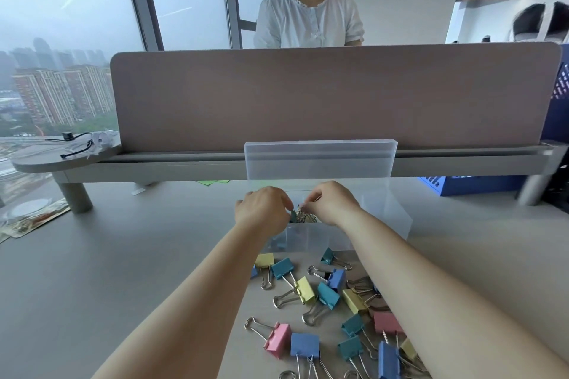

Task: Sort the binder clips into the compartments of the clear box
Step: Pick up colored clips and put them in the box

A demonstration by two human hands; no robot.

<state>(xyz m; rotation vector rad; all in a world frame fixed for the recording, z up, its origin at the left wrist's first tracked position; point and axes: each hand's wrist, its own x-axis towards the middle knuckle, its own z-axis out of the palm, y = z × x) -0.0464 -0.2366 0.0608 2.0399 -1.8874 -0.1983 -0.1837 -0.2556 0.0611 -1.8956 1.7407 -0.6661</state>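
Now reaching into clear box point(308, 238) with left hand point(263, 209), fingers curled, pinching small clips point(303, 215) inside. Same with right hand point(334, 203), pinching cluster from right. Close together, almost touching. Nearer, on table point(123, 255): loose binder clips point(308, 289), scattered.

The left hand point(261, 209) and the right hand point(334, 203) are bare, with smooth backs, rounded knuckles and slim fingers. Behind each wrist, the left forearm point(200, 286) and the right forearm point(431, 274) are bare too, slender at the wrist, broadening away from the hand and uncovered right to the lower edge of the view. On the outer side of the left hand, by a knuckle, sits a small dark mark point(251, 192), perhaps a thin ring but too small to tell.
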